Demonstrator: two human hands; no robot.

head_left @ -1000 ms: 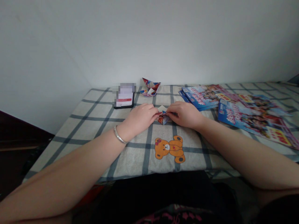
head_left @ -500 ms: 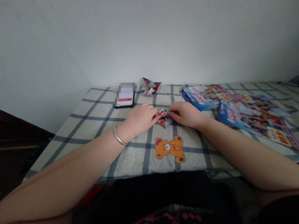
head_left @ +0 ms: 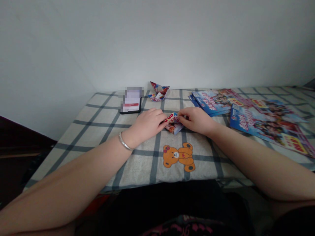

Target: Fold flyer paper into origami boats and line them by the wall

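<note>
Glossy printed paper, red, white and blue, is folded into a small packet [head_left: 174, 124] that lies on the desk [head_left: 137, 167] just beyond the bear print [head_left: 178, 157] of its checked cloth. Left hand [head_left: 150, 123] and right hand [head_left: 197, 120] meet it from either side. On the left the thumb and fingers are drawn close together on the packet's near-left edge; on the right they are pinched on its opposite edge, with hardly any gap between them. Just what each fingertip grips is partly hidden by the hands themselves.

The step in hand looks like folding: a lettered flap slants across the top of the packet, and both hands seem to be lining up or creasing it. From here, I judge, the work calls for one side held firm while the other presses the edge flat, without letting the layers slip.

Beyond the hands, near the wall [head_left: 157, 42], stands a folded paper figure [head_left: 159, 93] with pointed corners, beside a smartphone [head_left: 132, 101] with its screen lit. Flat printed flyers [head_left: 268, 126] lie overlapping on the right, apart from the packet. A silver bangle [head_left: 125, 141] circles the left wrist.
</note>
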